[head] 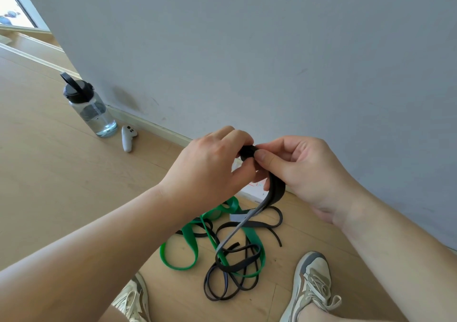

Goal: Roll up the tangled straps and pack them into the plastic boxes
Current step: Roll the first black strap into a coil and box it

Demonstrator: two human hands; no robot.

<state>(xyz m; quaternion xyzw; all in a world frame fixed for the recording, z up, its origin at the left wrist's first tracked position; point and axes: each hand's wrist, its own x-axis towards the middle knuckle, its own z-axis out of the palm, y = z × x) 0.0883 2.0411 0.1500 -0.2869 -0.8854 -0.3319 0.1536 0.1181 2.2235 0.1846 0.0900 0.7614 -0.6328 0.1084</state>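
Observation:
A black strap [275, 190] runs up from the floor to a small black roll held between both hands. My left hand [210, 168] grips the roll from the left. My right hand [301, 170] pinches the roll with thumb and fingers from the right, and the strap's tail passes under its fingers. Below them a tangle lies on the wooden floor: a green strap [190, 235] in wide loops and more black strap [232, 282] in narrow loops. A white flat thing [249, 190] shows partly behind the hands by the wall; I cannot tell whether it is a box.
A clear water bottle [91, 109] with a black cap stands by the wall at the left, a white controller [128, 138] next to it. My two shoes [311, 287] are at the bottom. The grey wall [272, 49] rises right behind the hands.

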